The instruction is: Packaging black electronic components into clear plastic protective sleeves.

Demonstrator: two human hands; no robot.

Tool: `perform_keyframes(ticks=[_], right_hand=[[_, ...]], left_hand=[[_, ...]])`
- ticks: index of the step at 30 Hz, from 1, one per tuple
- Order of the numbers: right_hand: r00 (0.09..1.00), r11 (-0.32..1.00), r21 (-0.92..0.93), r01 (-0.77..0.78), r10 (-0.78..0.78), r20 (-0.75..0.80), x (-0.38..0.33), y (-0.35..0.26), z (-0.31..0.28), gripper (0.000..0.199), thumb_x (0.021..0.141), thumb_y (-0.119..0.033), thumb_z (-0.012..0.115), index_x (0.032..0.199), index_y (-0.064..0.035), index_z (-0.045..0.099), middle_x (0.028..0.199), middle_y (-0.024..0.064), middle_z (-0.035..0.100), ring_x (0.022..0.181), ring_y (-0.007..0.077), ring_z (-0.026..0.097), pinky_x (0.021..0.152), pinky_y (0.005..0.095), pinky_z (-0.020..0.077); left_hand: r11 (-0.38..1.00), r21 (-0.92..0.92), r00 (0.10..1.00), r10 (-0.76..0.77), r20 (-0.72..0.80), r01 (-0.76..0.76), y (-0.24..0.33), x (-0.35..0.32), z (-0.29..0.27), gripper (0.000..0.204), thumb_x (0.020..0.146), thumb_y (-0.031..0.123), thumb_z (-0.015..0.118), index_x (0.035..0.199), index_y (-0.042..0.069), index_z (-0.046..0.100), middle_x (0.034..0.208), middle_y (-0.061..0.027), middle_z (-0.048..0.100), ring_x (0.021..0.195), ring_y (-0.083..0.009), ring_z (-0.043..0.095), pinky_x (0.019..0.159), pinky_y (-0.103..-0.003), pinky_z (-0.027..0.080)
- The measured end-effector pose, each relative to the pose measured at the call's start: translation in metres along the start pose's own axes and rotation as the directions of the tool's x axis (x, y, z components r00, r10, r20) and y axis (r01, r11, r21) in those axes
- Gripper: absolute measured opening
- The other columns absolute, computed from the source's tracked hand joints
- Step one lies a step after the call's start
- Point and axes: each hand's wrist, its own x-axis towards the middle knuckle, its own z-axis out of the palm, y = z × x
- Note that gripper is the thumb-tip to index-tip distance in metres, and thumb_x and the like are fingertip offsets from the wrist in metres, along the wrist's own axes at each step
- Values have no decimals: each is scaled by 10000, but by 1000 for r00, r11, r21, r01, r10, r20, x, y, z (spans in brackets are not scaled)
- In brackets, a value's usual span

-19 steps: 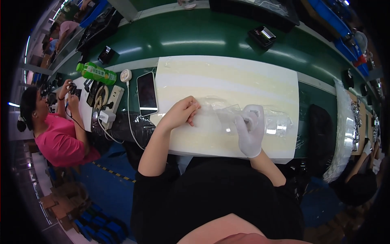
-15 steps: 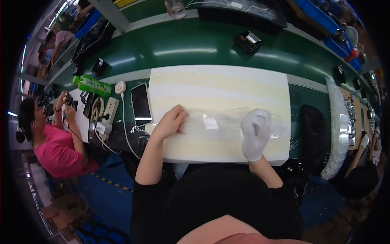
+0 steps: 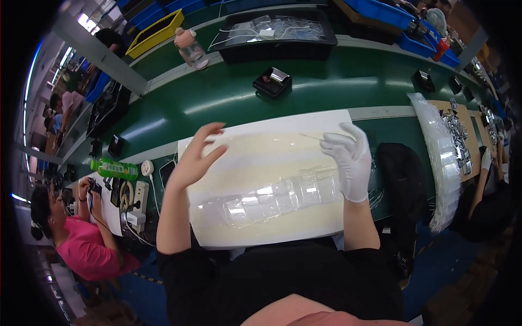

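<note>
A row of clear plastic pouches point(image 3: 274, 200) lies slantwise on the white and cream board point(image 3: 255, 152) before me. Bare and raised over the board's left part, my left hand point(image 3: 197, 157) has its fingers apart and holds nothing. My right hand point(image 3: 352, 160), in a white glove, is over the board's right edge, just beyond the end of the pouches. A thin pale strip point(image 3: 311, 136) sticks out to the left from its pinched fingertips; its kind is too small to make out.
Farther off on the green bench stand a black device point(image 3: 272, 82), a pink-lidded bottle point(image 3: 191, 49) and a black bin point(image 3: 272, 46) of clear plastic pieces. A green bottle point(image 3: 115, 169) and power strip point(image 3: 140, 198) lie left, near a person in pink point(image 3: 89, 239). Long plastic sheets point(image 3: 437, 168) hang right.
Both hands have lifted off the plastic; the left has opened and the right has moved away from me. The pouches now lie uncovered, and my view has shifted over the bench.
</note>
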Motion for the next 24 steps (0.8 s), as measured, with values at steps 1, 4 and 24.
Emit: perform_keyframes(ticks=[1,4,24], right_hand=[[999,999,28,32,-32,-4,4,3,1,315,825,41,663,1119,36,551,1018,202,665,785,171,634,724,244,511],[992,986,112,127,-127,-5,8,9,9,396,823,47,668,1194,45,532,987,194,668,814,190,648,765,257,525],[979,995,100,19,-39,202,9,16,1,200,859,18,656,1054,58,651,873,117,666,728,152,626,723,255,532]], left_hand=[[995,81,998,63,-24,-61,-3,32,21,488,912,191,624,1350,35,474,1315,-155,516,1206,-275,521,1050,-396,397],[747,640,932,337,-131,-180,-32,110,69,425,923,220,602,1272,-2,502,1278,-185,525,1150,-339,546,1049,-430,404],[536,-836,961,-274,-42,116,43,115,76,250,890,303,455,1001,144,613,989,-70,515,860,-187,457,784,-262,356]])
